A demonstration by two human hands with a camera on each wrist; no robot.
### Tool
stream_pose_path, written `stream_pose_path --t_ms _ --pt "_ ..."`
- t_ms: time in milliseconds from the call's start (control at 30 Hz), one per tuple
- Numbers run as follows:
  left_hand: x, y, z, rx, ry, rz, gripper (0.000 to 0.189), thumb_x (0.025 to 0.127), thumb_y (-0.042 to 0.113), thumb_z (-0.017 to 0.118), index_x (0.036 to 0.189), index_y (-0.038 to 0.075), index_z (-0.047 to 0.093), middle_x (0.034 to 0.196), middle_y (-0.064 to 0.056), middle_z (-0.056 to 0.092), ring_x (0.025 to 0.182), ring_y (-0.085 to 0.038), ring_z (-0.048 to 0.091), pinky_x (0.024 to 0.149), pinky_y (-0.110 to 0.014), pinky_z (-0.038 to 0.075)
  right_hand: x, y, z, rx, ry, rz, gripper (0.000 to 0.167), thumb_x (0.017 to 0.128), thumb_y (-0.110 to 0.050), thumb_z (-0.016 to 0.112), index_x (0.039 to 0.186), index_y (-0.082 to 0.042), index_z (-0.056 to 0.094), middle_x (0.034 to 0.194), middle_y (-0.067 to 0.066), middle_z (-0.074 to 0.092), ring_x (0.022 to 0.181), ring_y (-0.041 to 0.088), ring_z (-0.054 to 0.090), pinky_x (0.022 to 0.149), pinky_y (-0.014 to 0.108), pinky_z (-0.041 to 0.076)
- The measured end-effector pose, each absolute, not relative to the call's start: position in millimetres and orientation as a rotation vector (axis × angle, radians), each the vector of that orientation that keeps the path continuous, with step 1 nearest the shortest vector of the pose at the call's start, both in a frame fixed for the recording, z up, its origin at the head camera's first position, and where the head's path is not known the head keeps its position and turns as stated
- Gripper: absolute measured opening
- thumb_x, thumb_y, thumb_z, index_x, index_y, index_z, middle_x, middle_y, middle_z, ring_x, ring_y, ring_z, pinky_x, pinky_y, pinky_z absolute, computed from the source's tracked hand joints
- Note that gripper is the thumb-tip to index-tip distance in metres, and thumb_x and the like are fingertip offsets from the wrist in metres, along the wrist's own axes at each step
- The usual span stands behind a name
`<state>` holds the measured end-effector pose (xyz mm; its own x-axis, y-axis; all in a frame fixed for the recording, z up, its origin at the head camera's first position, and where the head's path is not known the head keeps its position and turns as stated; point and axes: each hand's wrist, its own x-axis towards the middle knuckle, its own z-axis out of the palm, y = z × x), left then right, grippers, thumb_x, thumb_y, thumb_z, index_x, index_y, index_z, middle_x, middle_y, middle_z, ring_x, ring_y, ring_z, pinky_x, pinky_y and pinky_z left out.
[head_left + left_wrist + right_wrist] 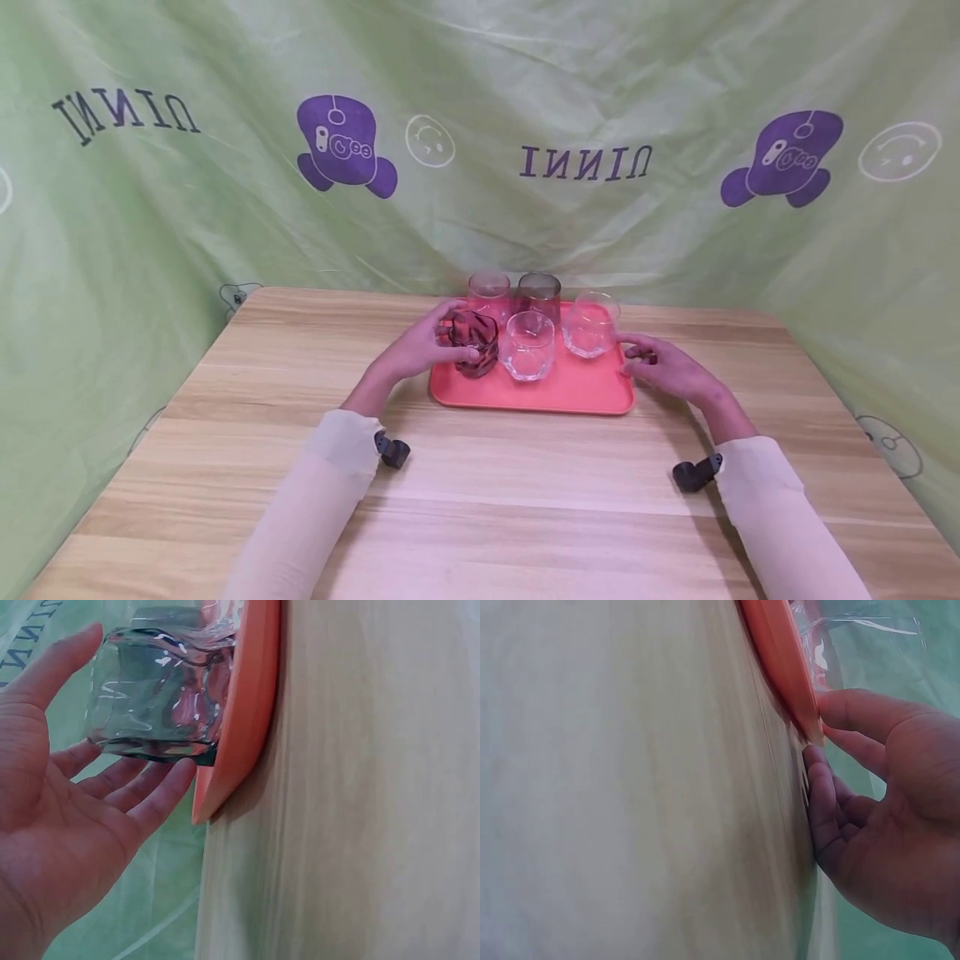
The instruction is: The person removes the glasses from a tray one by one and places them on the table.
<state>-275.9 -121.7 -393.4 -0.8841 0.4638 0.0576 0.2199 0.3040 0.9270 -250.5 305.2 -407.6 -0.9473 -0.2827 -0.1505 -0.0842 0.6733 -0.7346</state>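
Observation:
A red tray [570,398] on the table carries several glasses. My left hand [424,343] is spread around a dark-tinted wavy glass [476,354] at the tray's left. In the left wrist view the fingertips [182,774] lie along that glass's side, while the thumb stands apart near its rim. At the tray's right edge, my right hand [670,367] pinches the rim, thumb and bent fingers close about it in the right wrist view. A clear faceted glass [590,332] stands just left of the right fingers. Another clear glass [528,354] stands in the tray's middle.
Behind these stand a pinkish glass [489,287] and a grey-brown glass [539,292]. The wooden table [517,508] stretches toward me. A green curtain [480,225] with purple figures hangs close behind the tray and along both sides.

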Motion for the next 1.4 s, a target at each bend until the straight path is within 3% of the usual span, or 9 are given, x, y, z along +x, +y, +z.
stream_pose_path --t_ms 300,1400 --pt "-279 -115 -398 0.647 2.311 1.651 0.084 0.085 0.01 0.085 0.154 0.005 0.037 0.134 -0.024 0.058 0.124 -0.037 0.057 0.099 -0.048 0.051 -249 307 -409 -0.28 2.63 -1.178 0.06 0.101 -0.021 0.067 0.156 -0.008 0.044 0.135 0.023 0.053 0.117 0.037 0.049 0.093 0.044 0.044" --pt "-277 -110 -401 0.582 2.383 1.665 0.074 0.082 0.007 0.087 0.145 0.008 0.047 0.13 -0.02 0.061 0.122 -0.036 0.059 0.099 -0.046 0.053 -250 306 -413 -0.284 2.652 -1.166 0.058 0.102 -0.02 0.065 0.154 -0.007 0.045 0.136 0.024 0.054 0.118 0.038 0.05 0.097 0.049 0.044"
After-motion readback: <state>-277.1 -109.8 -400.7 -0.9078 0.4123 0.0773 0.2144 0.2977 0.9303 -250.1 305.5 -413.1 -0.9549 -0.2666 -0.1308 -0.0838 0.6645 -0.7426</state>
